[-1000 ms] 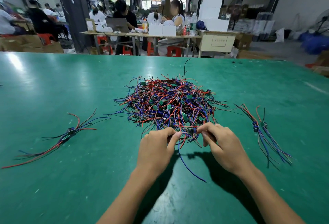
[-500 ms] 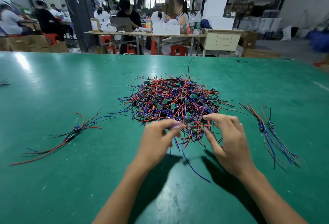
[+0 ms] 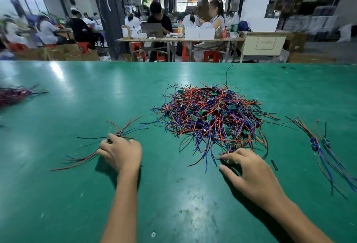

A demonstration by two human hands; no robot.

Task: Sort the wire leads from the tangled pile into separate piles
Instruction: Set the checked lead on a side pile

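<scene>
A tangled pile (image 3: 210, 115) of red, blue and black wire leads with small green boards lies mid-table. A small sorted bunch (image 3: 123, 132) of leads lies to its left; my left hand (image 3: 121, 152) rests over the middle of that bunch, fingers curved down onto it. Another sorted bunch (image 3: 320, 146), mostly blue, lies at the right. My right hand (image 3: 249, 173) reaches the near edge of the tangled pile, its fingertips pinching at wires there; what exactly it holds is hidden.
The green table (image 3: 173, 204) stretches wide. A dark red bundle of wires (image 3: 13, 94) lies at the far left edge. A small black piece (image 3: 274, 164) lies right of my right hand. People sit at tables (image 3: 173, 39) beyond.
My left hand has moved from the tangled pile over to the left bunch. My right hand stays at the pile's near edge. The view has shifted left.
</scene>
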